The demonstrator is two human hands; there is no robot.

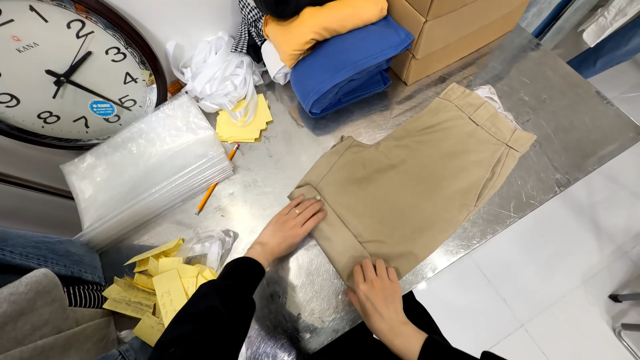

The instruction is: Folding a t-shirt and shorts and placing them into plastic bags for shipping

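Left hand flat, palm down, fingers together and extended, ring on one finger. Right hand flat too, fingers spread slightly. Both forearms in black sleeves, converging from below.

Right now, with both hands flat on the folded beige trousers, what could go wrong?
The khaki trousers lie near the metal table edge; a push by the right hand might slide them off. The left hand may possibly sweep back into the loose yellow paper slips, scattering them.
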